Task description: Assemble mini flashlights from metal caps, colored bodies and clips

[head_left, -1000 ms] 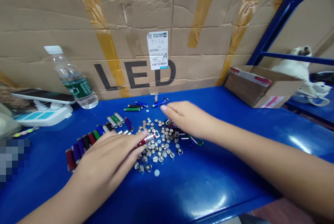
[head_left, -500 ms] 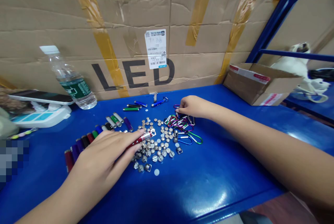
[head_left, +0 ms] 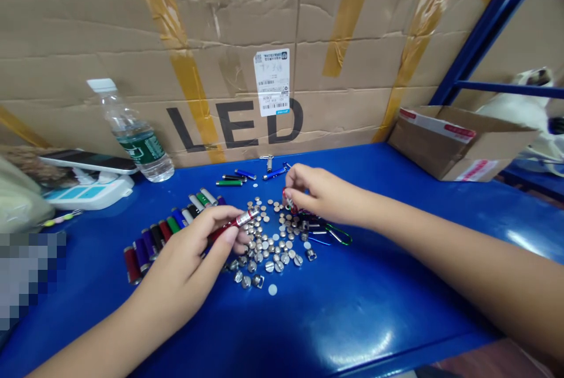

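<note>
Holds slim red silver-tipped metal penlight [head_left: 230, 225] in left hand [head_left: 194, 257], fingers [head_left: 215, 214] clenched on rear of barrel, tip poking out just above pile of small silver metal caps and discs [head_left: 267, 246] on glossy blue counter [head_left: 361, 307]. Pinches small red clip [head_left: 287, 198] in right hand [head_left: 324, 194], fingertips closed on it, at back edge of tangle of coloured metal carabiners [head_left: 328, 231]. Cannot tell whether hooked into the tangle or free.

Risks, judged from here:
- Gripping only the tail of a slick round barrel: could slip, drop into the pile, scatter discs.
- If snagged in the tangle, pulling the clip could drag carabiners through the caps just beside them and sweep some away.
- Left wrist close to row of short coloured metal barrels [head_left: 163, 234]: a nudge could roll them out of line.
- Smooth counter, no lip in view; lone silver disc [head_left: 272, 290] already lying apart from the pile toward the front, so could slide off if bumped.
- Clear plastic water bottle [head_left: 137, 137] well apart at back left, little danger there.
</note>
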### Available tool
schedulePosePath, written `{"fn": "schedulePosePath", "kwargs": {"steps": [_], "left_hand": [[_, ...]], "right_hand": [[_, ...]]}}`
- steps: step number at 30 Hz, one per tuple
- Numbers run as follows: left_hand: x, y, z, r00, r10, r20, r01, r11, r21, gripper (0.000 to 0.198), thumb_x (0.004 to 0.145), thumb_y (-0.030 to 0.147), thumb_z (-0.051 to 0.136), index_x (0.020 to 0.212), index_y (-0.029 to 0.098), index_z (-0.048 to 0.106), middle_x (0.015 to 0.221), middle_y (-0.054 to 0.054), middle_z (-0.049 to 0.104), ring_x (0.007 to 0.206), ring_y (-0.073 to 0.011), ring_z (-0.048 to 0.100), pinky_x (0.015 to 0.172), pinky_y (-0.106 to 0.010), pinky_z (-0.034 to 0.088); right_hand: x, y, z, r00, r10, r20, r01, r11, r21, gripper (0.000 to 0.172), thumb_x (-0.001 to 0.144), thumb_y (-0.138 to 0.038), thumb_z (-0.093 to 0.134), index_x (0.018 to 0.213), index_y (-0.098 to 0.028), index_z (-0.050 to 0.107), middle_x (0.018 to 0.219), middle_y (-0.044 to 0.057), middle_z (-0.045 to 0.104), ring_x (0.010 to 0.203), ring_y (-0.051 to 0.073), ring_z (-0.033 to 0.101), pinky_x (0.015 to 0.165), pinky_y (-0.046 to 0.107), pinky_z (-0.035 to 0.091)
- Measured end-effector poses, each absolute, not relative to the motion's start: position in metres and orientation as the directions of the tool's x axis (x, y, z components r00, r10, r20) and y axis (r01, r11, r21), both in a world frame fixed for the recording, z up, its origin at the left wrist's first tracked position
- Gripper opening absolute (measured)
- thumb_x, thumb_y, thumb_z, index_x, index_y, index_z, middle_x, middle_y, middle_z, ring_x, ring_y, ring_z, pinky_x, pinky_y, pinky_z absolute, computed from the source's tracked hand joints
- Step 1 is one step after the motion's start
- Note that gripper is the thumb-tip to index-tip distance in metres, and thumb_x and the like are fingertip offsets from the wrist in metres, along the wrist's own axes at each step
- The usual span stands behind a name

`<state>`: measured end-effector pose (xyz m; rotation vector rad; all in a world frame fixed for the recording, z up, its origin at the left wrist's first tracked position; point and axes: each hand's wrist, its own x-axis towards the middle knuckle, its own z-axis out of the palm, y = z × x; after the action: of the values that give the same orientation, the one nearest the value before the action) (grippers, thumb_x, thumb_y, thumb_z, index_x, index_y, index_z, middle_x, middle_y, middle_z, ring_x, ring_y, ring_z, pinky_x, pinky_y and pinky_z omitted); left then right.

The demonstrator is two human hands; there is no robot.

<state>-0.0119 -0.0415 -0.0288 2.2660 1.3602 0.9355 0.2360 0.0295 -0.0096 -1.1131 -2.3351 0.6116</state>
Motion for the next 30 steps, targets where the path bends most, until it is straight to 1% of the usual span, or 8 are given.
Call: {"fn": "schedulePosePath", "kwargs": {"steps": [3,5,7,10,13,20,26,30], "left_hand": [[-0.008,-0.046,-0.031,0.267,0.913,0.310,0.594,-0.409,0.693,0.031,0.093,0.039,0.040,0.115,0.021,0.052,0.073,0.000,0.064,0.061,-0.0134,0.059,0.057,-0.023,0.049],[-0.003,-0.051,-0.030,0.258,0.927,0.273,0.580,-0.375,0.723,0.030,0.091,0.041,0.044,0.112,0.022,0.053,0.078,0.000,0.063,0.063,-0.0133,0.057,0.054,-0.022,0.046],[0.003,-0.055,-0.026,0.269,0.938,0.219,0.586,-0.340,0.736,0.029,0.087,0.042,0.050,0.105,0.021,0.057,0.085,-0.001,0.064,0.068,-0.0142,0.058,0.056,-0.022,0.046],[0.008,-0.056,-0.021,0.286,0.949,0.133,0.641,-0.293,0.709,0.023,0.085,0.040,0.052,0.091,0.020,0.061,0.076,0.001,0.062,0.064,-0.0132,0.055,0.055,-0.021,0.042],[0.008,-0.054,-0.021,0.266,0.958,0.110,0.647,-0.263,0.715,0.022,0.086,0.038,0.049,0.083,0.020,0.060,0.073,0.001,0.060,0.065,-0.0133,0.053,0.057,-0.022,0.041],[0.005,-0.053,-0.025,0.201,0.976,0.085,0.593,-0.191,0.783,0.029,0.086,0.045,0.046,0.076,0.019,0.053,0.072,0.000,0.058,0.072,-0.0162,0.054,0.061,-0.025,0.043],[0.006,-0.056,-0.024,0.228,0.968,0.107,0.644,-0.232,0.729,0.028,0.087,0.043,0.045,0.076,0.019,0.053,0.074,0.000,0.059,0.068,-0.0146,0.053,0.059,-0.024,0.041],[0.007,-0.055,-0.022,0.293,0.944,0.151,0.684,-0.317,0.657,0.026,0.089,0.040,0.043,0.081,0.019,0.056,0.073,0.001,0.060,0.065,-0.0135,0.052,0.057,-0.023,0.040]], "right_hand": [[0.218,0.006,-0.010,-0.629,0.743,0.228,0.477,0.601,-0.642,0.011,0.090,-0.029,0.046,0.092,-0.018,0.044,0.080,0.002,0.066,0.068,0.012,0.059,0.062,0.025,0.041],[0.210,-0.006,-0.011,-0.655,0.717,0.238,0.438,0.617,-0.654,0.009,0.091,-0.028,0.045,0.093,-0.019,0.045,0.077,0.001,0.065,0.067,0.012,0.058,0.062,0.025,0.040],[0.204,-0.013,-0.012,-0.674,0.693,0.256,0.427,0.649,-0.630,0.007,0.090,-0.025,0.047,0.093,-0.019,0.047,0.077,0.001,0.065,0.067,0.013,0.058,0.061,0.025,0.039],[0.200,-0.019,-0.012,-0.680,0.672,0.293,0.447,0.697,-0.561,0.006,0.090,-0.022,0.046,0.094,-0.019,0.050,0.081,0.001,0.065,0.070,0.014,0.059,0.063,0.025,0.039],[0.199,-0.022,-0.013,-0.681,0.667,0.302,0.526,0.732,-0.433,0.014,0.092,-0.029,0.043,0.098,-0.018,0.051,0.086,0.004,0.066,0.071,0.015,0.060,0.059,0.025,0.037],[0.197,-0.021,-0.022,-0.791,0.536,0.295,0.589,0.797,0.132,0.027,0.094,-0.034,0.034,0.095,-0.014,0.052,0.067,0.006,0.064,0.058,0.019,0.058,0.052,0.028,0.026],[0.195,-0.021,-0.026,-0.817,0.490,0.304,0.563,0.794,0.231,0.030,0.092,-0.035,0.029,0.091,-0.015,0.052,0.055,0.003,0.058,0.048,0.018,0.053,0.049,0.029,0.021],[0.193,-0.020,-0.021,-0.770,0.573,0.281,0.632,0.745,0.212,0.027,0.090,-0.032,0.030,0.087,-0.015,0.051,0.053,0.004,0.057,0.049,0.018,0.054,0.049,0.029,0.018]]}}
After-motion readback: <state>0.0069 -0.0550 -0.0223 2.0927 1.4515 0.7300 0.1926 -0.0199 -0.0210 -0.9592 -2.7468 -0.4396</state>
